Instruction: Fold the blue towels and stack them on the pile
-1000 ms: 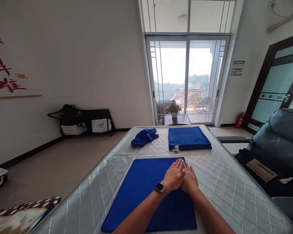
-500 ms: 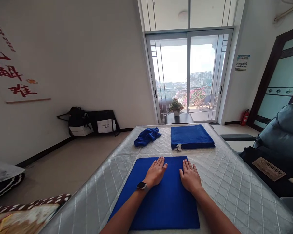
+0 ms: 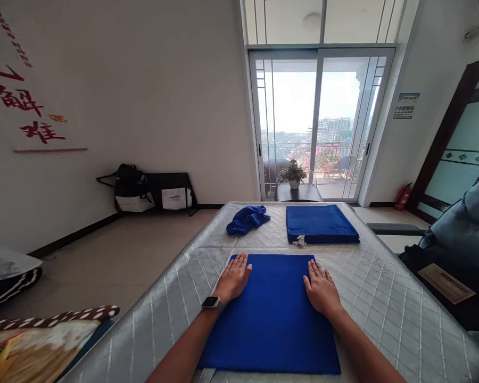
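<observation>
A folded blue towel [image 3: 275, 314] lies flat on the quilted grey mattress [image 3: 387, 303] in front of me. My left hand [image 3: 233, 278], with a watch on its wrist, rests palm down and open on the towel's far left corner. My right hand [image 3: 321, 287] lies flat and open near the far right edge. Farther back, a second folded blue towel [image 3: 321, 223] with a white tag sits at the right. A crumpled blue towel [image 3: 247, 219] lies to its left.
Beyond the mattress stands a small dark table with a potted plant [image 3: 294, 174] before glass sliding doors [image 3: 319, 122]. A dark armchair [image 3: 459, 239] is at the right. Black bags [image 3: 151, 194] lean on the left wall. A patterned cushion [image 3: 32, 346] is at the lower left.
My hands started together at the middle of the towel's far edge and slid apart, left hand to the left corner and right hand to the right edge. The view shifted slightly.
</observation>
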A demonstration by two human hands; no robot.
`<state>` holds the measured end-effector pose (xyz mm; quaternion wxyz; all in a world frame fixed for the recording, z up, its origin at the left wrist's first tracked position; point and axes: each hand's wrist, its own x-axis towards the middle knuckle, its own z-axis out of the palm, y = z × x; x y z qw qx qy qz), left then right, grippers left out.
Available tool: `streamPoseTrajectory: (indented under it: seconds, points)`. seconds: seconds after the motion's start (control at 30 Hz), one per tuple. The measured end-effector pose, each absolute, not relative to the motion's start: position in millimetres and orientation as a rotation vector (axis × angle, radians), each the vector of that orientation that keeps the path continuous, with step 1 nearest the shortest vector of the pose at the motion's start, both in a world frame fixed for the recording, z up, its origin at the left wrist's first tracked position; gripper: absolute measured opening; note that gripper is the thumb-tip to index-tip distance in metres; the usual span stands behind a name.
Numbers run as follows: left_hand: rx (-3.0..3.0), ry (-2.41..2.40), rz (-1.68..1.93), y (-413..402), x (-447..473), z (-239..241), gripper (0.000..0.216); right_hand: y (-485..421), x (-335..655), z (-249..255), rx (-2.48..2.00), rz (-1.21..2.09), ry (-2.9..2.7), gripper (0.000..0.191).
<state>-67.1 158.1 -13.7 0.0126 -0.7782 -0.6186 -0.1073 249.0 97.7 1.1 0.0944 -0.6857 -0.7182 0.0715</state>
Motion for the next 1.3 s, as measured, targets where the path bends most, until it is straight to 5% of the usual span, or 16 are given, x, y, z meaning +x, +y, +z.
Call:
streamPoseTrajectory:
  seconds: [1.3]
  points:
    - [-2.379, -1.988, -0.481, 156.5, -85.9, -19.3, 0.067, 121.3, 248.8, 0.6, -2.166, 0.028, -2.100, 0.064]
